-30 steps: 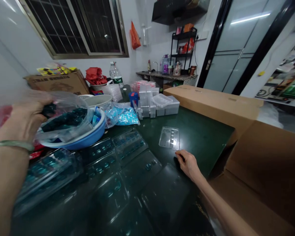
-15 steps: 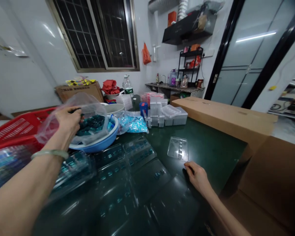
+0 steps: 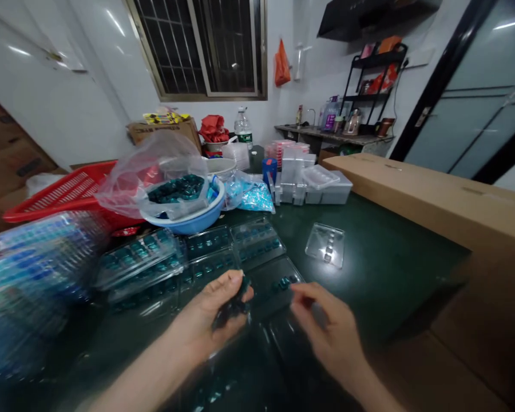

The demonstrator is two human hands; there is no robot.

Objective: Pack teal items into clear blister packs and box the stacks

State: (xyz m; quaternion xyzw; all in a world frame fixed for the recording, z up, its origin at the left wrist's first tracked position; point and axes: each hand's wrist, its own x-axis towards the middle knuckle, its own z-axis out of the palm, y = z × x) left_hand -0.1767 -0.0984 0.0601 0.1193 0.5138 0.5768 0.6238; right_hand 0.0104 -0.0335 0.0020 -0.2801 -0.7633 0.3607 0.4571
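Note:
My left hand is curled around several small dark teal pieces, above the clear trays in the middle of the table. Facing it, my right hand has its thumb and index finger close together; blur hides whether anything is between them. Just beyond the fingers lies a clear plastic tray with a few teal pieces in it. More clear trays with rows of teal pieces lie behind and to the left. A small clear tray with a row of square shapes sits apart on the right.
A blue basin holds an open plastic bag of teal pieces. Beside it are a red basket and stacked filled trays. Clear plastic boxes stand at the back; a large cardboard box borders the right side.
My left hand has come out of the bag in the basin to the table's middle, now with teal pieces. My right hand has drawn back from the small clear tray. The view has shifted.

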